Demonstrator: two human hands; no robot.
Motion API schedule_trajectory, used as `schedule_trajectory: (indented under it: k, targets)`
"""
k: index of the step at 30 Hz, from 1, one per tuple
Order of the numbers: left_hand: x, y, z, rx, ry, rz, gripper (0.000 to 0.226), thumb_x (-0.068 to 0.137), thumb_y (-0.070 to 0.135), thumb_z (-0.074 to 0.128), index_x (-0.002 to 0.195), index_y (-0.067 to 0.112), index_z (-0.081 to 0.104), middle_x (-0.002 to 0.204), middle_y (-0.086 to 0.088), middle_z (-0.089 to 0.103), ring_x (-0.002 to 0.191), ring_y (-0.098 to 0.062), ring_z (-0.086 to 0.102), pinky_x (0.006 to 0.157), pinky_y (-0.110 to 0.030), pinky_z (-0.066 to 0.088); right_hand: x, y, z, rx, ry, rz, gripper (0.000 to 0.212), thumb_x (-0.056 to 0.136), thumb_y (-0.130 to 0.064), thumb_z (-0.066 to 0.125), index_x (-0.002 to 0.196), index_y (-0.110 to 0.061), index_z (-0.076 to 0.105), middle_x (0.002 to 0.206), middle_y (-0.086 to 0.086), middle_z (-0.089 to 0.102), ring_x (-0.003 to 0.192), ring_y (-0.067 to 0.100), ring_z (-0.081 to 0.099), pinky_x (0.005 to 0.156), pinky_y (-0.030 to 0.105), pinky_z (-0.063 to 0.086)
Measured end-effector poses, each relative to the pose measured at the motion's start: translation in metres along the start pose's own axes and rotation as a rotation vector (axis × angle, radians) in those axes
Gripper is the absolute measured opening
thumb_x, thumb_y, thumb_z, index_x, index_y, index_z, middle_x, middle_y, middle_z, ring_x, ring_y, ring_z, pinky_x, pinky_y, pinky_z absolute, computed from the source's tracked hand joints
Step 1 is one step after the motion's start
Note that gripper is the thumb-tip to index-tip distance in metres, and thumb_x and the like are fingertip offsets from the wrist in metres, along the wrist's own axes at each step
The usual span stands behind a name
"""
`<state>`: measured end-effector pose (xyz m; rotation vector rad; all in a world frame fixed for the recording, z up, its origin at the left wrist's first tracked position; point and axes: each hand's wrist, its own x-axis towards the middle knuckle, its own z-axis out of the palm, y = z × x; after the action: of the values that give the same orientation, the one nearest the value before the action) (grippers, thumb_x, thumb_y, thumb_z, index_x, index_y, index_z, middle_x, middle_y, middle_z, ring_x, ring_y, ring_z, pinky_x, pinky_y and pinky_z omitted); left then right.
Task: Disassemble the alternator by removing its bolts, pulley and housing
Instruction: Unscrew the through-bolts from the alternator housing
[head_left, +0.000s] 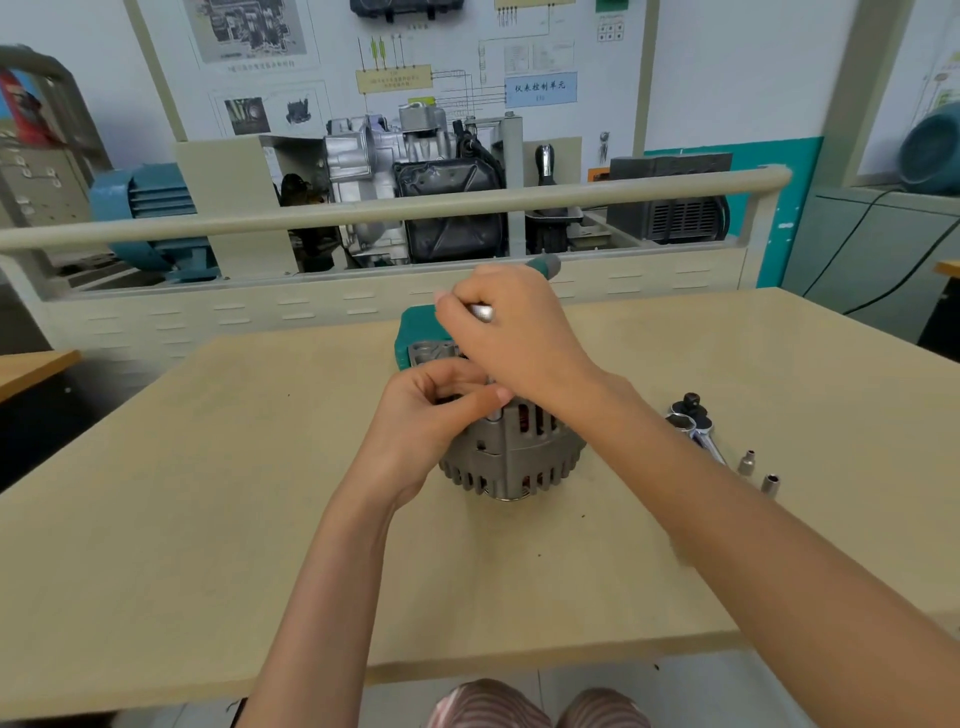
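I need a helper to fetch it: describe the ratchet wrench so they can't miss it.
On the tan table, look right of the grey alternator. The ratchet wrench lies beside the right forearm, above two loose sockets. It alone has a black knob on a round chrome head.

Grey alternator (511, 457); teal case (415, 332); beige table (208, 493); pink-striped trousers (488, 704).

Single head-worn wide-angle view, looking forward and down from close above the table (208, 519), both hands near centre frame, workshop wall display (415, 62) beyond. No second view shared.
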<state>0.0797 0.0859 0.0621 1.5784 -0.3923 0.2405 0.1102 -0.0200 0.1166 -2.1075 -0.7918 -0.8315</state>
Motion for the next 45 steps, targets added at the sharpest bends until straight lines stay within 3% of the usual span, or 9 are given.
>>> schedule_trajectory:
  k: [4, 6, 20, 25, 30, 34, 38, 43, 45]
  targets:
    - [0.002, -0.002, -0.001, 0.043, 0.039, -0.003, 0.024, 0.081, -0.009, 0.062, 0.077, 0.013, 0.071, 0.069, 0.005, 0.073, 0.067, -0.002, 0.065, 0.060, -0.011, 0.047, -0.004, -0.010, 0.004, -0.597, 0.088, 0.080, 0.033, 0.090, -0.021, 0.040, 0.058, -0.018, 0.038, 0.048, -0.003, 0.027, 0.049, 0.018, 0.029, 0.069, 0.032, 0.018]
    - [0.003, -0.002, 0.000, 0.044, 0.055, -0.004, 0.023, 0.081, -0.009, 0.062, 0.079, 0.012, 0.071, 0.070, 0.005, 0.073, 0.069, -0.004, 0.066, 0.063, -0.013, 0.049, -0.004, -0.013, 0.004, -0.700, 0.086, 0.149, 0.035, 0.088, -0.016, 0.041, 0.056, -0.018, 0.027, 0.049, -0.003, 0.020, 0.046, 0.014, 0.018, 0.069, 0.034, 0.017]
    - [0.003, -0.006, 0.002, 0.059, 0.086, 0.007, 0.022, 0.080, -0.008, 0.062, 0.079, 0.012, 0.069, 0.065, 0.007, 0.070, 0.064, -0.001, 0.062, 0.058, -0.012, 0.046, -0.001, -0.023, -0.001, -0.812, -0.032, 0.171, 0.040, 0.085, -0.014, 0.055, 0.055, -0.016, 0.028, 0.051, -0.002, 0.029, 0.045, 0.014, 0.025, 0.053, 0.029, 0.019]
    - [-0.002, -0.002, -0.001, 0.076, 0.040, -0.005, 0.024, 0.082, -0.007, 0.060, 0.078, 0.015, 0.069, 0.067, 0.009, 0.071, 0.063, 0.002, 0.063, 0.056, -0.008, 0.043, -0.003, -0.025, -0.002, -0.764, -0.034, 0.048, 0.039, 0.085, -0.010, 0.049, 0.055, -0.016, 0.025, 0.050, -0.002, 0.026, 0.045, 0.014, 0.023, 0.057, 0.031, 0.021]
    - [-0.002, 0.006, -0.008, 0.086, -0.086, -0.023, 0.017, 0.078, 0.007, 0.068, 0.075, 0.022, 0.075, 0.072, 0.007, 0.073, 0.066, 0.001, 0.065, 0.057, -0.007, 0.044, -0.002, -0.014, -0.007, -0.611, -0.050, -0.110, 0.033, 0.095, -0.026, 0.040, 0.064, -0.020, 0.049, 0.056, -0.004, 0.038, 0.058, 0.017, 0.038, 0.069, 0.030, 0.024]
    - [-0.002, 0.005, -0.007, 0.065, -0.157, -0.011, 0.014, 0.071, 0.025, 0.069, 0.082, 0.027, 0.078, 0.087, 0.004, 0.075, 0.084, -0.005, 0.070, 0.069, -0.010, 0.048, 0.000, -0.002, -0.013, -0.316, -0.117, -0.116, 0.051, 0.095, -0.031, 0.046, 0.049, -0.026, 0.027, 0.046, -0.007, 0.028, 0.058, 0.018, 0.036, 0.060, 0.028, 0.017]
    - [0.001, 0.001, -0.007, 0.061, -0.119, -0.002, 0.017, 0.067, 0.028, 0.072, 0.083, 0.027, 0.078, 0.089, 0.002, 0.075, 0.087, -0.008, 0.070, 0.071, -0.012, 0.049, 0.002, 0.002, -0.013, -0.180, -0.151, -0.125, 0.050, 0.094, -0.027, 0.050, 0.047, -0.022, 0.033, 0.045, -0.004, 0.031, 0.053, 0.019, 0.037, 0.052, 0.014, 0.021]
    - [0.003, 0.000, -0.005, 0.061, -0.081, 0.003, 0.014, 0.071, 0.015, 0.073, 0.074, 0.027, 0.078, 0.077, 0.004, 0.075, 0.073, -0.003, 0.069, 0.061, -0.009, 0.047, 0.000, -0.009, -0.010, -0.503, -0.073, -0.024, 0.046, 0.094, -0.030, 0.042, 0.051, -0.020, 0.028, 0.049, -0.005, 0.029, 0.046, 0.012, 0.027, 0.062, 0.029, 0.021]
    - [0.003, -0.002, -0.004, 0.073, -0.061, 0.008, 0.031, 0.078, -0.003, 0.066, 0.067, 0.024, 0.077, 0.068, 0.005, 0.073, 0.064, 0.000, 0.066, 0.056, -0.008, 0.045, -0.003, -0.017, -0.005, -0.697, 0.011, 0.076, 0.042, 0.090, -0.025, 0.046, 0.053, -0.018, 0.026, 0.050, -0.003, 0.027, 0.044, 0.015, 0.025, 0.058, 0.031, 0.023]
